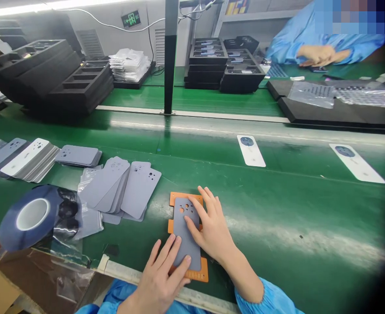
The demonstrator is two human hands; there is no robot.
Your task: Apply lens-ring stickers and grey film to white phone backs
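Note:
A grey phone back panel (186, 237) with round camera holes at its far end lies on an orange jig (200, 275). My left hand (163, 270) rests over the near left corner of the panel, fingers stretched out. On the far right side, my right hand (210, 222) has its thumb on the panel and its index finger by the top right corner, the other fingers spread. Both hands touch the panel without wrapping round it. To the left lie loose grey panels (140, 189) in overlapping piles.
A big roll of blue film tape (7, 226) sits front left, near a stack of white panels (32, 159). Two white panels (251, 150) lie on the green belt to the right. Black foam trays (81, 87) stand behind. A co-worker's hands (320, 54) are across the line.

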